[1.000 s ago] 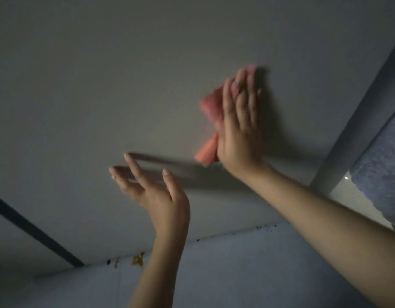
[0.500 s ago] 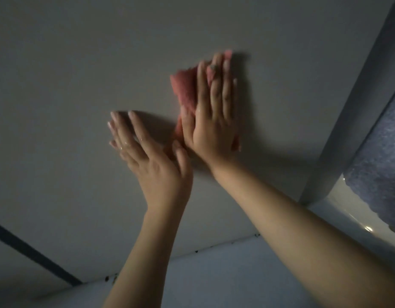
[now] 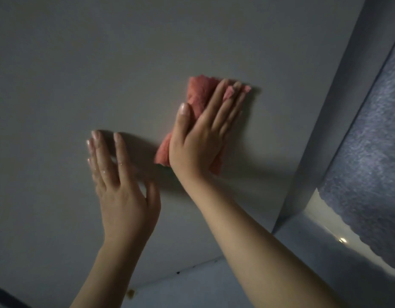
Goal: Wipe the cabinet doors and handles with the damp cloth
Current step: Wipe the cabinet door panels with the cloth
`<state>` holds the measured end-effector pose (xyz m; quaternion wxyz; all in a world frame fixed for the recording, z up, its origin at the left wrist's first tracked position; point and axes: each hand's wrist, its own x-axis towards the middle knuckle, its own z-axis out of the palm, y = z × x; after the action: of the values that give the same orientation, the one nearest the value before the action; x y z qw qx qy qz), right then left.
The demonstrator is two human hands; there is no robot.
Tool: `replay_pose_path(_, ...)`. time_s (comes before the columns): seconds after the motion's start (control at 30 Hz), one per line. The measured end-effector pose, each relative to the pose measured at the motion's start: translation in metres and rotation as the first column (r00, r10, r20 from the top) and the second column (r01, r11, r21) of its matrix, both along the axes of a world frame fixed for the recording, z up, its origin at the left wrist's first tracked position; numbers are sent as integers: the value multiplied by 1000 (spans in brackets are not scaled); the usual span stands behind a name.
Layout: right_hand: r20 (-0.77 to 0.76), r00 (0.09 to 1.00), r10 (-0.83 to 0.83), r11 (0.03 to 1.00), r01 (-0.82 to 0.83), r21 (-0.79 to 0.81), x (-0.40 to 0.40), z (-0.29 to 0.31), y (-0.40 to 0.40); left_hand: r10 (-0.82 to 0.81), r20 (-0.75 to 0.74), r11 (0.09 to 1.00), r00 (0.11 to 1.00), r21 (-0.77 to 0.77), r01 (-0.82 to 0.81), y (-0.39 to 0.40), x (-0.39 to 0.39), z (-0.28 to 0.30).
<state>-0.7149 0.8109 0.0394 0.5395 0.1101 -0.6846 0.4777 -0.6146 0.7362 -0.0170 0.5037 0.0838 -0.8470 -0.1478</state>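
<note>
We see the cloth (image 3: pixel 199 96) pressed flat on the door (image 3: pixel 103 63) under our right hand (image 3: pixel 201 138) (fingers straight), while our left hand (image 3: pixel 121 192), open and holding nothing, rests beside the cloth.

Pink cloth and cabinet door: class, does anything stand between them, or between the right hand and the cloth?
Nothing visible does. The right hand lies flat on the pink cloth, pressing it straight against the cabinet door. The left hand is off to one side with straight fingers, not in the way.
</note>
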Motion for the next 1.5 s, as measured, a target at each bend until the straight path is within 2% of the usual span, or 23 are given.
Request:
replay_pose_path(0.13,-12,1000,-24,998,25,61,-13,-41,22,-11,-10,1000,1000,18,11,1,3,1)
replay_pose_path(0.3,120,992,-49,995,39,88,-22,-105,55,-45,-40,993,998,106,49,25,-3,3)
replay_pose_path(0.37,118,992,-32,998,25,66,-24,-92,57,-68,-50,993,996,93,72,38,-11,2)
replay_pose_path(0.5,-32,999,-40,999,39,-17,-37,-27,51,-69,-52,996,996,54,72,57,-30,5)
replay_pose_path(0.57,-71,996,-51,997,46,-64,-43,-26,53,-31,-54,999,998,30,33,60,-37,5)
replay_pose_path(0.67,95,994,-49,992,60,-115,-53,-79,77,14,-27,999,1000,-40,-15,55,-37,-3)
replay_pose_path(0.77,320,947,45,919,86,-385,-64,-125,100,63,-31,984,998,-167,-68,39,-35,-11)
replay_pose_path(0.83,383,918,103,861,110,-496,-66,-124,104,79,-46,970,996,-226,-88,31,-36,-15)
replay_pose_path(0.87,361,927,102,866,96,-491,-65,-112,102,90,-56,965,994,-241,-101,28,-36,-16)
replay_pose_path(0.97,115,993,-9,947,45,-318,-64,-55,90,121,-71,948,990,-289,-137,21,-35,-17)
replay_pose_path(1.03,10,997,-78,952,77,-295,-70,-38,84,127,-64,934,990,-328,-141,15,-38,-20)
replay_pose_path(1.07,10,994,-112,952,110,-286,-71,-41,84,130,-62,930,990,-339,-143,13,-39,-21)
replay_pose_path(1.13,104,988,-113,953,137,-271,-76,-77,92,144,-76,930,987,-330,-161,13,-40,-22)
replay_pose_path(1.2,243,970,-32,892,137,-430,-72,-118,102,151,-90,932,984,-319,-172,16,-39,-23)
replay_pose_path(1.3,406,896,180,610,222,-761,-73,-150,111,130,-81,936,988,-319,-149,18,-40,-20)
replay_pose_path(1.33,434,874,219,541,261,-800,-69,-147,111,122,-80,940,989,-311,-141,19,-39,-20)
replay_pose_path(1.37,446,863,238,526,271,-806,-68,-142,109,123,-85,942,989,-303,-143,20,-38,-20)
replay_pose_path(1.47,383,911,151,738,154,-657,-70,-113,101,124,-94,944,988,-294,-146,21,-36,-19)
replay_pose_path(1.5,344,931,126,781,120,-613,-74,-105,98,117,-91,945,989,-297,-139,21,-37,-19)
